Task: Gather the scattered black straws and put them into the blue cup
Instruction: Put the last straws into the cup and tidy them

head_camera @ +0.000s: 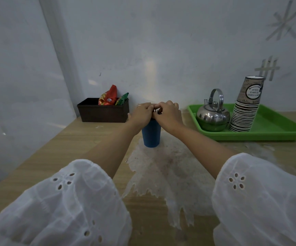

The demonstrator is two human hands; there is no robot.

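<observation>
My left hand (141, 113) and right hand (169, 112) pinch black straws (157, 110) above blue cup (151, 135), mid table (90, 139). Likely light, bendy, slippy; I'd hold bunch near top, softly.

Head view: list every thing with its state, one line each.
Blue cup: upright, holding straws.
Black straws: standing in the cup, tops pinched.
Left hand: pinches the straw tops.
Right hand: pinches the straw tops.
Kettle: upright on green tray, lid on.
Paper cups: stacked upside down on tray.
Brown box: open, snack packets inside.
</observation>
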